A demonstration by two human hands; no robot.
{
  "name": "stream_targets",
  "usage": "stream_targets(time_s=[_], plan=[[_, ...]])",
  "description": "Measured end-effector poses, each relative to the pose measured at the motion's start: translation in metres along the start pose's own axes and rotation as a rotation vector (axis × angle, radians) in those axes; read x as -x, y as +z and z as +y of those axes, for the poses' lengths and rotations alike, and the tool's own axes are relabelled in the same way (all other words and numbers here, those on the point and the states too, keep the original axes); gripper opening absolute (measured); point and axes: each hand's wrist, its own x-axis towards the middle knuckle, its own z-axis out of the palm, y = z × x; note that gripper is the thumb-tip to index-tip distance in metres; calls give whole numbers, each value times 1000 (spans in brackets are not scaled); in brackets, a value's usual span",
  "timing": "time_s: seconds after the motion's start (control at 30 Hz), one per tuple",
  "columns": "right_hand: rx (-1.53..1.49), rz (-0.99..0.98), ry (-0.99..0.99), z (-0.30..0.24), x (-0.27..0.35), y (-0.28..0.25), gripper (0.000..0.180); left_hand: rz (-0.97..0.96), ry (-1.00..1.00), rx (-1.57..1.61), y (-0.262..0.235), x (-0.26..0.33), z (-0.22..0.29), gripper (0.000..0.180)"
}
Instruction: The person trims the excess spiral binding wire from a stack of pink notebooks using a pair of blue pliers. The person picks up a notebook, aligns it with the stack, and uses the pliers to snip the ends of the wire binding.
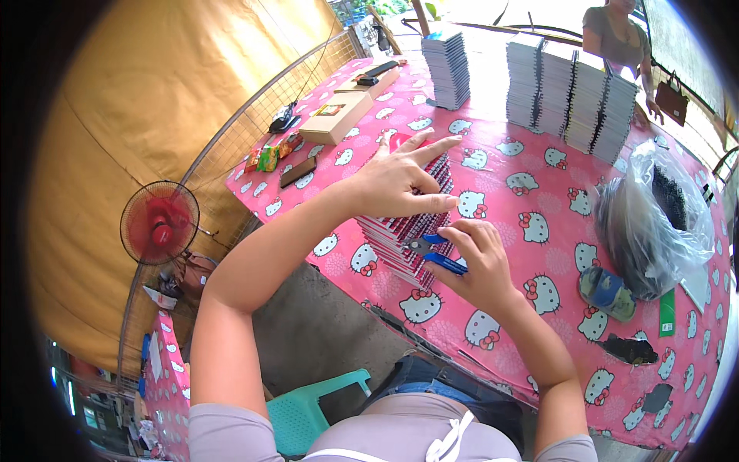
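Observation:
A stack of red-and-white spiral-bound notebooks (389, 245) stands on the pink table in front of me. My left hand (402, 179) lies over the top of the stack with its fingers spread, hiding much of the upper cover. Beside the stack's right side, my right hand (481, 262) is closed round a pair of blue-handled wire cutters (443, 261). The cutters' metal jaws point left and reach the bound edge of the notebooks. Whether the jaws grip a wire is too small to tell.
Taller notebook stacks (554, 88) stand at the back right, near another person (620, 38). A clear plastic bag (654, 231) of dark coils and a jar (606, 292) are to the right. Cardboard boxes (336, 117) lie at the far left. A fan (160, 223) stands beyond the table's left edge.

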Motion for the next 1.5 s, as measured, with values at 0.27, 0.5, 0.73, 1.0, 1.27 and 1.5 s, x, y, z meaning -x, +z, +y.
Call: stream_targets(time_s=[0.27, 0.5, 0.73, 1.0, 1.27, 1.5], plan=[[-1033, -517, 1049, 23, -6, -16, 36, 17, 22, 15, -1, 3, 0, 45], [99, 20, -41, -5, -1, -3, 40, 69, 63, 31, 3, 3, -8, 44], [-832, -585, 756, 16, -13, -11, 38, 5, 13, 25, 4, 1, -7, 45], [-244, -164, 208, 8, 10, -1, 46, 58, 62, 76, 2, 3, -14, 41], [-932, -503, 822, 29, 5, 6, 34, 74, 86, 105, -1, 3, -15, 37], [-431, -242, 354, 11, 22, 11, 39, 75, 107, 108, 2, 3, -20, 34]])
